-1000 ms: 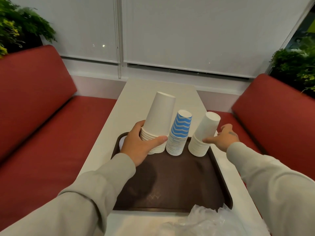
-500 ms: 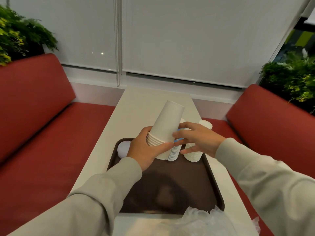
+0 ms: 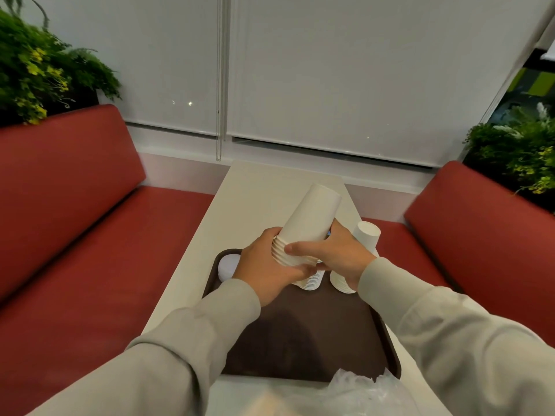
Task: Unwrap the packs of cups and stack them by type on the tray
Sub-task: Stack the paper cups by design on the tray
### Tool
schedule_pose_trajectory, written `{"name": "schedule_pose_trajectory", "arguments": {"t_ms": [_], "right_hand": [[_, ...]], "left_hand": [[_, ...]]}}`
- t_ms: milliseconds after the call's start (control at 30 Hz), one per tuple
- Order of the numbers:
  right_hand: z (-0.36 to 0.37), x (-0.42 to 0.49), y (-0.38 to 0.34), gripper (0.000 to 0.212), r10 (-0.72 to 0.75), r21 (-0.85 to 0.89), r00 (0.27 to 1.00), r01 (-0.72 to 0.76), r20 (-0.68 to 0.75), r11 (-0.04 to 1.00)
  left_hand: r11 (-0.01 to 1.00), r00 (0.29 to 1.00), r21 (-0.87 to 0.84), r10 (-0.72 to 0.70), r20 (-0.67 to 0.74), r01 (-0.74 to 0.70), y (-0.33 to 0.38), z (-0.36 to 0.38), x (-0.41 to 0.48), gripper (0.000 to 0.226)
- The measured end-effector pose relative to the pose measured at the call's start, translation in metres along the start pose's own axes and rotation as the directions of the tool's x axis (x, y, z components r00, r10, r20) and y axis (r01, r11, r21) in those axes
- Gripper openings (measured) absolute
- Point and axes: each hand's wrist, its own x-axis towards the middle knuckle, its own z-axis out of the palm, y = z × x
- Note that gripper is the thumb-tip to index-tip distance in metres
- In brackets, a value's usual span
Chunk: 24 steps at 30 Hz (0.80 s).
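A stack of tall white paper cups is lifted upside down above the far end of the dark brown tray. My left hand grips its rims from the left. My right hand grips the same stack from the right. Behind my hands, the blue-striped cup stack stands on the tray, mostly hidden. A smaller white cup stack stands to its right. A white round lid or cup lies in the tray's far left corner.
Crumpled clear plastic wrap lies on the white table at the tray's near edge. Red benches flank the table on both sides. Plants sit behind each bench back, and a blinded window closes the far end.
My right hand left the small white stack and moved left onto the tall stack. Both hands raised that stack off the tray. The blue stack became hidden behind my hands.
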Motion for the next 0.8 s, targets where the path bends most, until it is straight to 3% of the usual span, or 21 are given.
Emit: {"name": "schedule_pose_trajectory", "arguments": {"t_ms": [133,267,500,600,700,800], "right_hand": [[-0.004,0.0,-0.005,0.094,-0.012,0.017,1.0,0.012,-0.011,1.0],[-0.015,0.003,-0.008,0.085,0.008,0.031,1.0,-0.008,-0.002,0.999],[-0.027,0.009,-0.004,0.088,0.007,0.003,1.0,-0.007,-0.021,1.0],[-0.038,0.015,-0.008,0.092,-0.013,0.039,0.997,0.016,-0.079,0.999],[-0.056,0.022,-0.017,0.075,-0.03,0.077,0.99,0.041,-0.137,0.996],[-0.082,0.033,-0.021,0.085,-0.056,0.046,0.967,0.069,-0.248,0.997]], "left_hand": [[1.0,1.0,-0.012,-0.024,-0.002,0.024,-0.001,-0.004,0.002,0.073],[0.999,0.999,0.004,-0.042,0.022,0.042,-0.007,-0.003,0.0,0.056],[0.998,0.998,0.032,-0.056,0.037,0.055,-0.015,0.002,0.002,0.062],[0.997,0.998,0.055,-0.058,0.026,0.056,-0.019,0.001,0.003,0.065],[0.995,0.998,0.069,-0.065,0.0,0.065,-0.025,0.0,0.004,0.068],[0.997,0.997,0.011,-0.073,-0.034,0.073,-0.028,0.0,0.006,0.068]]}}
